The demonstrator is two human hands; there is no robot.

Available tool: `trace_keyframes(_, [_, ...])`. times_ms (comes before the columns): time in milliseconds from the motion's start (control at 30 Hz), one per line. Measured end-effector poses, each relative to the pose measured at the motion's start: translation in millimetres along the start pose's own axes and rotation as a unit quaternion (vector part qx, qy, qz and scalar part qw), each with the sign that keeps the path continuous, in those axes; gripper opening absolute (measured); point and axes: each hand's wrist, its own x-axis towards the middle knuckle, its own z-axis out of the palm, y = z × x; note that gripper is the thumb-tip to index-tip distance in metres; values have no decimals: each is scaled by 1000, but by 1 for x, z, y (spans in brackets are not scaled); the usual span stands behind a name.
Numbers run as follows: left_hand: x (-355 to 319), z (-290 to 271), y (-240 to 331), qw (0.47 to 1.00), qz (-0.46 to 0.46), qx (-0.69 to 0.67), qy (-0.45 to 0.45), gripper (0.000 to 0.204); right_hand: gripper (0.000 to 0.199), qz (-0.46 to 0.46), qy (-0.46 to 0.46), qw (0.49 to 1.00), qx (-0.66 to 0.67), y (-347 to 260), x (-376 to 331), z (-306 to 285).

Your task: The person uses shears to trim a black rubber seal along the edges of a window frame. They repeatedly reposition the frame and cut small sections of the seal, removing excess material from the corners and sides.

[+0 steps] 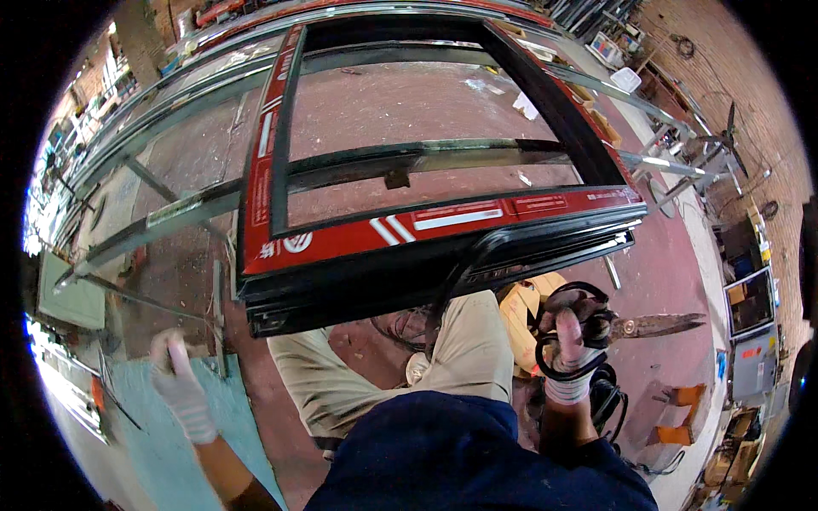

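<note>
Your gloved right hand (573, 342) has its grip clamped around the black handles of the shears (660, 326), which sit near your right knee with their blades pointing to the right. Your gloved left hand (179, 383) is out to the left, well apart from the frame, and whether its grip is apart or together cannot be told. Ahead of you, the red-faced black window frame (354, 236) lies across metal rails (166, 220), a black flexible strip (445, 300) curving down at its near side.

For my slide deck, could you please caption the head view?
Gloved right hand gripping scissors near a red-and-black frame over metal rails, gloved left hand off to the side.
</note>
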Motion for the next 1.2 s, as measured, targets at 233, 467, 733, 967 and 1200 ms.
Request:
trace_keyframes(233, [-66, 83, 130, 921, 129, -178, -321, 39, 25, 46, -102, 992, -54, 1, 2, -8])
trace_keyframes(467, [-82, 143, 208, 722, 73, -474, -499, 34, 14, -15, -76, 992, -95, -64, 57, -7])
trace_keyframes(733, [-89, 99, 186, 800, -51, -399, -446, 25, 25, -106, -130, 950, -265, -115, 116, -23])
trace_keyframes(967, [-31, 19, 259, 954, 177, -183, -161, 18, 41, -219, -278, 846, -399, -146, 139, 8])
trace_keyframes(1200, [12, 8, 280, 943, 307, -85, -98, 19, 45, -229, -394, 749, -481, -144, 146, 73])
